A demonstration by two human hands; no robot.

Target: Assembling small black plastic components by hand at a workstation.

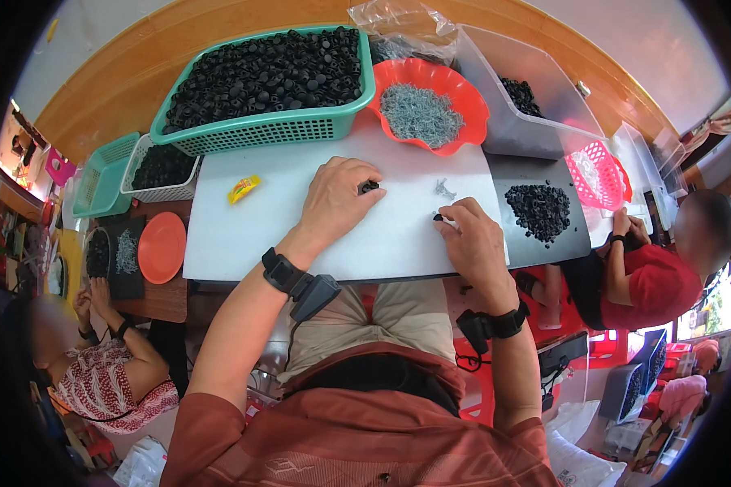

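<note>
The bare left hand (337, 196) partly hides a small black piece (369, 187); the tiny black bit (438, 217) in the bare right hand (474, 243) is too small to identify (even its shape). The red-shirted co-worker (656, 284) and the co-worker in a red-and-white patterned top (105, 377) have blurred heads.

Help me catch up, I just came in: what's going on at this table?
A seated person works at a white board. The left grip pinches a black part; the right grip holds a small black piece, near loose metal bits. Farther off stand a green basket of black parts and a red bowl of metal bits.
</note>
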